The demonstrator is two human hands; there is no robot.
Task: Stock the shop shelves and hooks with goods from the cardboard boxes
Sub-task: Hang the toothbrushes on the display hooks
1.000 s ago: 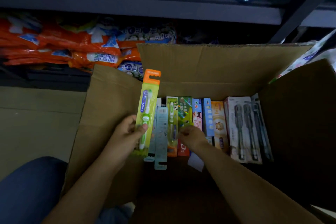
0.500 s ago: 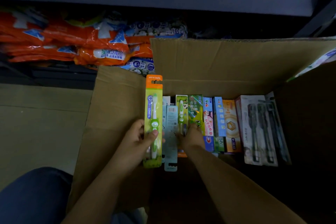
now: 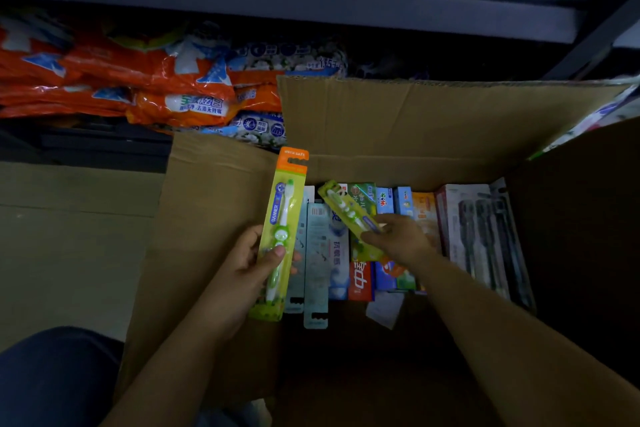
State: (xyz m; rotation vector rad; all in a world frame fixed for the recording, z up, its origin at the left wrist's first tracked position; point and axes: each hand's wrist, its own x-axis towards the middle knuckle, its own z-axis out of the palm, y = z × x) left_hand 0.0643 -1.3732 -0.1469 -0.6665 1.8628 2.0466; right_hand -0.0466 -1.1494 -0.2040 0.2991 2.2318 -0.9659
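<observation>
While gripping a long card-backed toothbrush pack [image 3: 282,236], thumb pressed on its clear glossy blister: left hand [image 3: 242,267], just above the left inner wall of the cardboard box [image 3: 415,121]. Pack upright, orange hang tab at top, yellow-green card below, a child's white-and-green brush with a small figure on the handle. Pinched at its near end between thumb and fingertips of the right hand [image 3: 401,241]: a second, smaller yellow-green toothbrush pack [image 3: 346,211], tilted, far end pointing toward the box's far-left corner, raised over the row of goods.

Beneath both hands, packed side by side along the far wall of the box: pale grey-blue flat carded packs [image 3: 317,263] with notched hang tabs, then slim rectangular toothpaste cartons [image 3: 360,279] in red, blue, green and orange, then toward the right wall a white boxed set of dark toothbrushes [image 3: 481,232]. Near half of the box floor dark, one loose white paper slip [image 3: 384,308] lying there. Brown corrugated flaps standing open, matte and creased.

Beyond the far-left flap: crinkled shiny orange bags [image 3: 138,87] stacked under a flat grey metal shelf [image 3: 311,0]. At the lower left corner, a dark blue trouser knee [image 3: 52,378].
</observation>
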